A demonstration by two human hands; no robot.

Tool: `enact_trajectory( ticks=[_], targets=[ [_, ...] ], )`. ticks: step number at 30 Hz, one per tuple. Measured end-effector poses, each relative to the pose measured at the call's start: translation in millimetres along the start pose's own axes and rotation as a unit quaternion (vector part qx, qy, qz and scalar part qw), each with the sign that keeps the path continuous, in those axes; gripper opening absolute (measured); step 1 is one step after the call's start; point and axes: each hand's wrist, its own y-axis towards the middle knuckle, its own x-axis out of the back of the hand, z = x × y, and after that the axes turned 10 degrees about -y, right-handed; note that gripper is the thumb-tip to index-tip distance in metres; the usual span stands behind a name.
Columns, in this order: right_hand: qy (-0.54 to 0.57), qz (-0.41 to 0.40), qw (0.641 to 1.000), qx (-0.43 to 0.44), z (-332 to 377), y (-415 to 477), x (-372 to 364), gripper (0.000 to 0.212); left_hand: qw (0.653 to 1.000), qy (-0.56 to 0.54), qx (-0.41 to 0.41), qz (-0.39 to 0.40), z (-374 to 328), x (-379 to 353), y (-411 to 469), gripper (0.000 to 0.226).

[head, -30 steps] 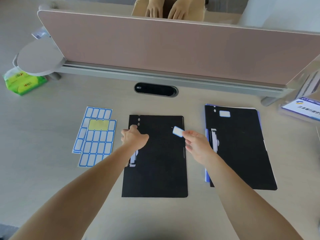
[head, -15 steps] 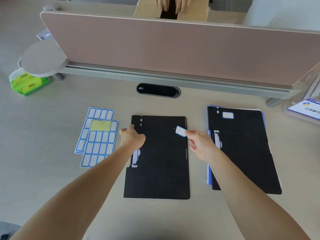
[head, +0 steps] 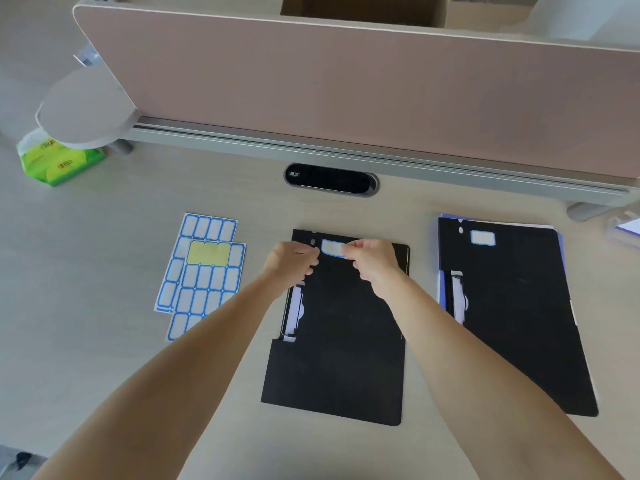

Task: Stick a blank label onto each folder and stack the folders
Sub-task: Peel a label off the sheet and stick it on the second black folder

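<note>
The blank label [head: 331, 247] is pinched at its ends by left hand [head: 292, 259] and right hand [head: 372, 261] over the top of the centre folder [head: 339, 358]; the right folder [head: 512, 323] is already labelled; stacking of the centre folder is judged outstanding.

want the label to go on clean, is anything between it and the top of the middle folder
Nothing visible does. The left hand and right hand pinch the label by its ends at the top of the middle folder, and the black cover showing around it is bare. Their grip hides the label's ends.
</note>
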Motion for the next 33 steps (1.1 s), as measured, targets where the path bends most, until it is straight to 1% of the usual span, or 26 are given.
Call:
enact_trajectory(
  ticks=[3, 6, 7, 9, 11, 13, 16, 21, 25, 33],
  targets=[
    [-0.032, -0.019, 0.999, 0.0, 2.1, 9.0, -6.9, 0.007, 1.0, -0.003, 0.005, -0.01, 0.1, -4.3, 11.5, 0.018],
    [-0.075, -0.045, 0.996, 0.01, 2.9, 15.7, -9.1, 0.009, 0.997, 0.064, -0.024, -0.028, 3.1, -8.4, 18.8, 0.021],
    [-0.088, -0.053, 0.995, 0.014, 2.9, 17.4, -9.5, 0.008, 0.992, 0.104, -0.054, -0.04, 4.7, -9.1, 18.4, 0.022],
    [-0.113, -0.063, 0.991, 0.023, 2.6, 18.7, -10.1, 0.009, 0.969, 0.19, -0.147, -0.06, 11.7, -11.7, 15.7, 0.029],
    [-0.134, -0.073, 0.988, 0.029, 1.7, 18.7, -10.5, 0.01, 0.944, 0.235, -0.224, -0.063, 20.9, -14.5, 14.0, 0.04],
    [-0.14, -0.084, 0.986, 0.027, -0.2, 18.8, -10.0, 0.01, 0.927, 0.267, -0.259, -0.057, 30.0, -15.8, 14.7, 0.047],
    [-0.143, -0.092, 0.985, 0.022, -2.0, 19.4, -10.1, 0.01, 0.903, 0.31, -0.295, -0.036, 37.6, -15.8, 14.7, 0.049],
    [-0.161, -0.101, 0.982, 0.021, -2.6, 19.5, -12.7, 0.011, 0.881, 0.365, -0.299, 0.001, 36.7, -13.1, 14.8, 0.062],
    [-0.171, -0.112, 0.979, 0.027, -3.3, 19.8, -14.4, 0.011, 0.867, 0.392, -0.307, 0.018, 38.5, -11.0, 16.1, 0.064],
    [-0.193, -0.132, 0.972, 0.033, -5.9, 22.4, -17.5, 0.01, 0.851, 0.445, -0.278, 0.032, 31.5, -13.1, 8.0, 0.066]
  ],
)
